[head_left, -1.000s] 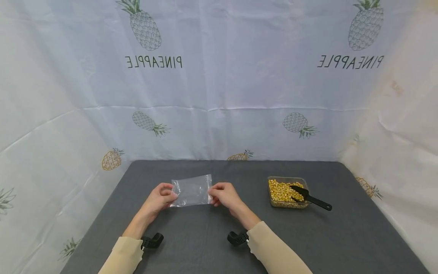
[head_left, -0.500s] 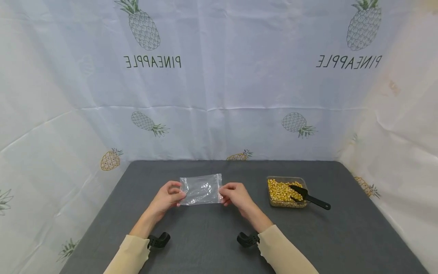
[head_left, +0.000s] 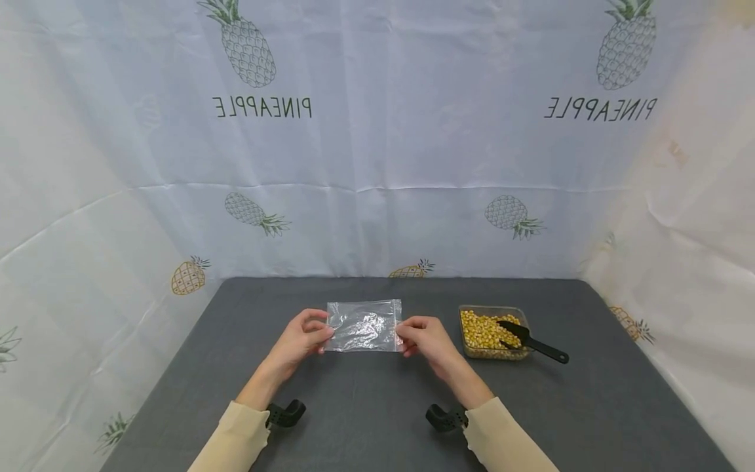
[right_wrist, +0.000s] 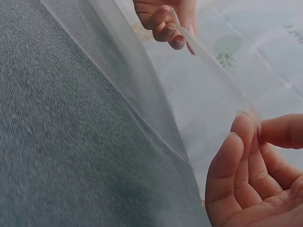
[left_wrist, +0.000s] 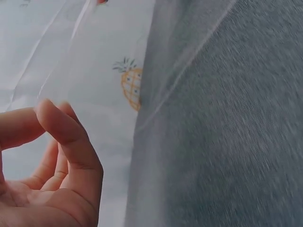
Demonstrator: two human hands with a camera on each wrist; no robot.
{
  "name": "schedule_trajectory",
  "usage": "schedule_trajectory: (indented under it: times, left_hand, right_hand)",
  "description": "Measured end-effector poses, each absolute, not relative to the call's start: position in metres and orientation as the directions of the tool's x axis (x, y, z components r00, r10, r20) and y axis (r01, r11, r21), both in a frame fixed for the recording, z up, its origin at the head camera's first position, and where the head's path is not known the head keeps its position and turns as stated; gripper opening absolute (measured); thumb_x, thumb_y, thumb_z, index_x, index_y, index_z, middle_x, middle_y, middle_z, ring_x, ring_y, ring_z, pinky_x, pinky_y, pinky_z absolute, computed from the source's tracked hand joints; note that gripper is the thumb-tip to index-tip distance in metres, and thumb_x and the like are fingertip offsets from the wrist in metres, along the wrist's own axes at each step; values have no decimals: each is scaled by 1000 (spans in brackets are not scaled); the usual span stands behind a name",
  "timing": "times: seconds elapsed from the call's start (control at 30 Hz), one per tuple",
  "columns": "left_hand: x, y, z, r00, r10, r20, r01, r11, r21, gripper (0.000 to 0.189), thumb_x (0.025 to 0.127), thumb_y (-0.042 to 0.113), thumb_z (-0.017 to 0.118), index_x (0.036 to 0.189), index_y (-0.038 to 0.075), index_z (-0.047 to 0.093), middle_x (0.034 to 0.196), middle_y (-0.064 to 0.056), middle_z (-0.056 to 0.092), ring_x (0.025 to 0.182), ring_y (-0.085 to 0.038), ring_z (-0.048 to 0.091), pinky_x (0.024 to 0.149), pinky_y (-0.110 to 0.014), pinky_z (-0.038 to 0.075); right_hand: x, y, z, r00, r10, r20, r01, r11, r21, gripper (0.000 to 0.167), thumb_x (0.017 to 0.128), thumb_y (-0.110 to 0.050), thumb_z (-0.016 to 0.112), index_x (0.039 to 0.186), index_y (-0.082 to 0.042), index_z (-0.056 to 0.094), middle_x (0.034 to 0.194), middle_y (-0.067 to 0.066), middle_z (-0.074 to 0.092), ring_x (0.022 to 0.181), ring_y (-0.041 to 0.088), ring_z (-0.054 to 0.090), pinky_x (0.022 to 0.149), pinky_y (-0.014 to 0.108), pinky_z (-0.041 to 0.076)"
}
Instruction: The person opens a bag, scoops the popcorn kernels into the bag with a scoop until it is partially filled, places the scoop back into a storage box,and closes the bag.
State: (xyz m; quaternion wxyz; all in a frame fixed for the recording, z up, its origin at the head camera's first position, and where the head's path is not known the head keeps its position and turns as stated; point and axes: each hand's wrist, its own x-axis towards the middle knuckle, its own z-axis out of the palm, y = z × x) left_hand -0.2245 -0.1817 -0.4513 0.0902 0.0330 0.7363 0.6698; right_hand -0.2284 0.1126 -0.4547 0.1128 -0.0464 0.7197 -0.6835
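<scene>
A flat, clear plastic zip bag (head_left: pixel 362 326) is stretched between my two hands above the dark table. My left hand (head_left: pixel 305 337) pinches its left edge between thumb and fingers. At the opposite edge, near the zip strip, my right hand (head_left: pixel 428 339) pinches the bag. Seen from the right wrist, the bag (right_wrist: pixel 220 78) looks thin and nearly edge-on, running from the right hand (right_wrist: pixel 255 175) to the left hand (right_wrist: pixel 165 21). In the left wrist view the left hand's (left_wrist: pixel 61 165) thumb and fingertip meet on the film.
To the right stands a clear container (head_left: pixel 498 354) of yellow corn kernels (head_left: pixel 486 330). A black scoop (head_left: pixel 539 344) leans in it, its handle over the rim. The dark grey table (head_left: pixel 360 419) meets a pineapple-print curtain (head_left: pixel 377 144) at the back and sides.
Both hands have moved right together, carrying the bag toward the middle of the table. Container and scoop have stayed where they were.
</scene>
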Motion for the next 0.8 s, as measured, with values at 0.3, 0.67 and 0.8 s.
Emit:
schedule_trajectory:
  times: [0.3,0.67,0.8]
  left_hand:
    - [-227,-165,-452,-980,178,-88,-81,47,996,40,98,6,67,132,-3,48,93,-4,65,76,-18,58,69,-37,52]
    - [-229,-144,-455,-977,195,-81,-78,21,997,38,99,9,66,131,-3,48,90,-4,63,71,-17,55,69,-38,52]
    - [-231,-136,-456,-982,173,-76,-75,16,997,35,98,7,65,128,-2,51,86,-4,63,69,-15,55,67,-36,52]
  right_hand:
    - [-225,129,-448,-970,-221,-106,93,67,-993,23,97,-15,70,105,7,69,82,7,64,68,18,64,65,32,57]
    - [-223,149,-447,-972,-205,-110,103,47,-994,22,100,-15,65,102,7,69,77,5,63,65,17,63,63,30,57]
    - [-222,154,-447,-973,-203,-112,106,40,-994,20,100,-15,65,100,4,70,78,5,62,66,17,63,64,31,57]
